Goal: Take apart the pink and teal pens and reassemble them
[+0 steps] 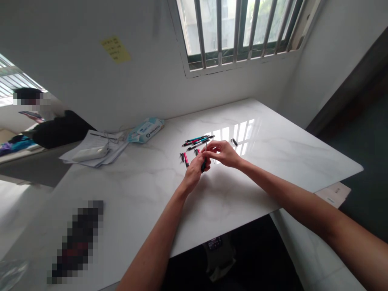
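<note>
My left hand (197, 166) is closed around a dark pen barrel (203, 165), which points down out of the fist above the table. With its fingertips pinched at the barrel's upper end, my right hand (223, 153) meets the left. A thin pale rod (206, 146) sticks up there, seemingly a pen refill, though the fingers hide most of it. Several assembled pens (198, 141) in black, teal, red and white lie just beyond my hands. Red and black pen parts (184, 159) rest beside my left hand. A small black pen piece (234, 142) lies to the right.
The white marbled table (145, 202) runs to the wall under a barred window. Wet wipes (147, 129) and papers (87, 149) with a white device (92, 153) lie at the back left. A blurred dark object (77, 238) is near left. Another person (45, 117) sits far left.
</note>
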A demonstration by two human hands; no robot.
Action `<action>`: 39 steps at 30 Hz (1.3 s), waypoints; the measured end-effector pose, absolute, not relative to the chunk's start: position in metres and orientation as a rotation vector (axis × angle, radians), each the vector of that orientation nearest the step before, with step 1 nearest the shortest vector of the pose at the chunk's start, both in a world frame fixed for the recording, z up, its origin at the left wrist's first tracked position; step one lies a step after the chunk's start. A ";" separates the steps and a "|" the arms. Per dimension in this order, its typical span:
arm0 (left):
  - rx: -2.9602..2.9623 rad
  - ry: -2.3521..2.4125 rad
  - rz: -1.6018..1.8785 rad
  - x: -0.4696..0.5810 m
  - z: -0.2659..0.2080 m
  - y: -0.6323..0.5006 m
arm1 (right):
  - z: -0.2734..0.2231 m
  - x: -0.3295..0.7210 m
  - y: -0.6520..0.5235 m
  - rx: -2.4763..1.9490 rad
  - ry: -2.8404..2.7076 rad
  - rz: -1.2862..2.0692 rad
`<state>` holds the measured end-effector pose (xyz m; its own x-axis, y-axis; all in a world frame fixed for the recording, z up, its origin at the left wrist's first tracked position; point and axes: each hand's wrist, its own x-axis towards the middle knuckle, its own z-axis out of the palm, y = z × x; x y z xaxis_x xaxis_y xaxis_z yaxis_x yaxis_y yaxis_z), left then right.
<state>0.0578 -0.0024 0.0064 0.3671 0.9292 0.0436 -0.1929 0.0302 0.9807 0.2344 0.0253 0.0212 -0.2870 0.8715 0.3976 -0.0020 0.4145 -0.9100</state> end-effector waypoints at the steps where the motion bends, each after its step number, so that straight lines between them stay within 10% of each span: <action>1: 1.257 0.802 1.008 0.057 0.006 -0.002 | 0.022 0.235 0.026 -0.771 -1.579 1.071; 39: 1.470 1.243 1.434 0.031 0.019 0.010 | -0.004 0.366 0.063 -1.831 -1.742 0.479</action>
